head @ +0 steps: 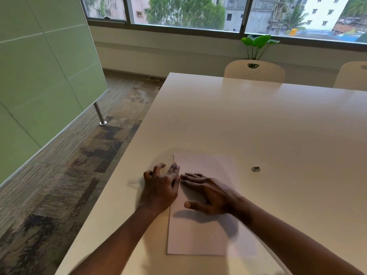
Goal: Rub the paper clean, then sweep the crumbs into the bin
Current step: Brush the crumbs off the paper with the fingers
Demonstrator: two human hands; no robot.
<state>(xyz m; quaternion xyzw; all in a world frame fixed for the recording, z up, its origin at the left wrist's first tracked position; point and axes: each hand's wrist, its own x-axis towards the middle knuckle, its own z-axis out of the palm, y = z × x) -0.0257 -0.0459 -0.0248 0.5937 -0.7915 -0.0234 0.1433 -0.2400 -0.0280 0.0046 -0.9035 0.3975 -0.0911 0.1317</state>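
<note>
A white sheet of paper [198, 231] lies on the pale table [258, 126] near its front left corner. My right hand [208, 193] lies flat on the paper's upper half, fingers straight and pointing left. My left hand [160, 185] sits at the paper's left edge, partly on the table, fingers spread and loosely bent, holding nothing; it looks blurred. A small grey eraser [255, 168] lies on the table to the right of the paper, apart from both hands. No bin is in view.
The table's left edge [127, 151] runs close beside my left hand, with carpet floor [79, 165] below. Two white chairs [254, 71] stand at the far side. A green partition [39, 76] stands at the left.
</note>
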